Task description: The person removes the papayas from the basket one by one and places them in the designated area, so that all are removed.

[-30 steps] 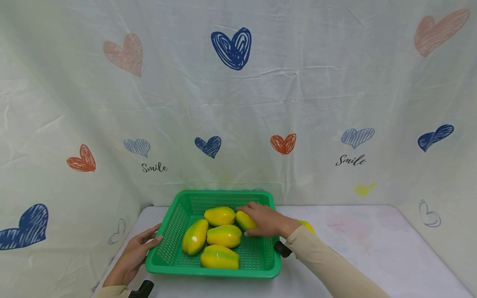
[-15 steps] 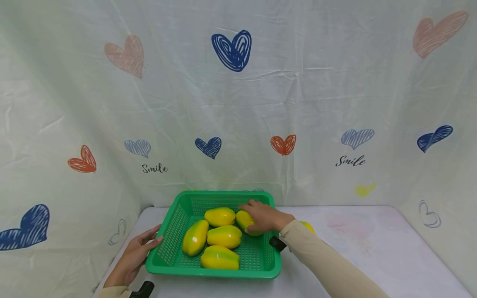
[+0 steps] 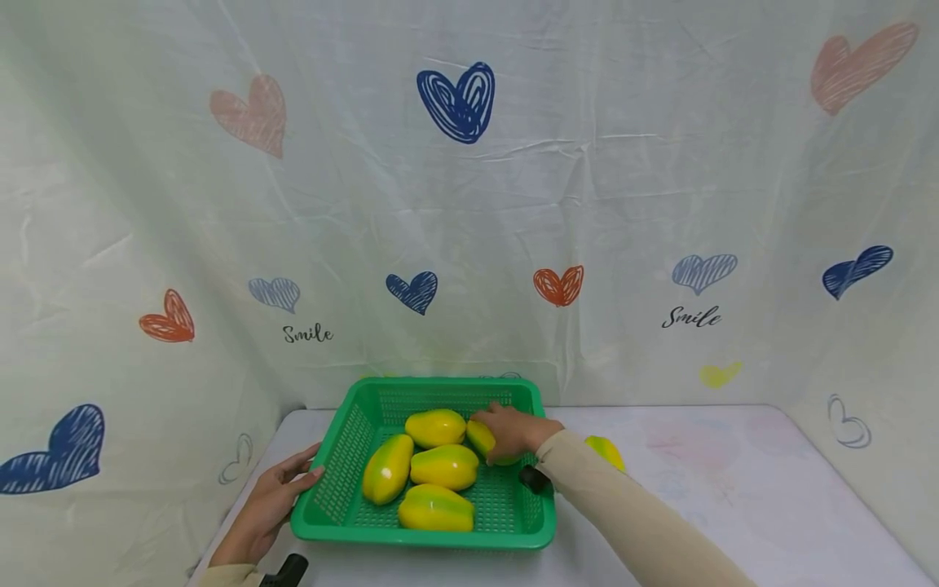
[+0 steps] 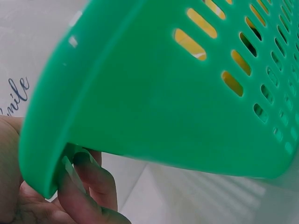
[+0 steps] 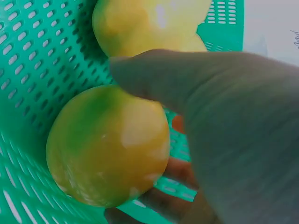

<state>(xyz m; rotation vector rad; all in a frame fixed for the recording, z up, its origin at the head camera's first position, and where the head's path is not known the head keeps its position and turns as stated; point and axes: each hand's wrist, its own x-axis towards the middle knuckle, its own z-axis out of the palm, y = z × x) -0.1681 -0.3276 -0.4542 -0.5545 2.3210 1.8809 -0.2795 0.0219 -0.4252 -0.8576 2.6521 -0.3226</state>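
Note:
A green plastic basket (image 3: pixel 421 536) with perforated walls stands on the table, several yellow papayas (image 3: pixel 443 467) with green patches lying in it. My left hand (image 3: pixel 267 501) grips the basket's left rim; in the left wrist view its fingers (image 4: pixel 96 182) curl under the lip. Inside the basket's right part, my right hand (image 3: pixel 517 430) holds a papaya (image 5: pixel 110 147) that it partly covers in the head view. From the right wrist, the thumb lies along one side of this fruit and the fingers curl round the other.
Another papaya (image 3: pixel 606 451) lies on the white table (image 3: pixel 704 481), right of the basket and partly behind the right sleeve (image 3: pixel 623 505). A white curtain (image 3: pixel 484 212) printed with hearts hangs behind the table and along its sides.
The right hand has shifted slightly, its fingers and thumb now bent more closely round the papaya. That papaya stays at nearly the same spot. The left hand keeps its grip on the rim.

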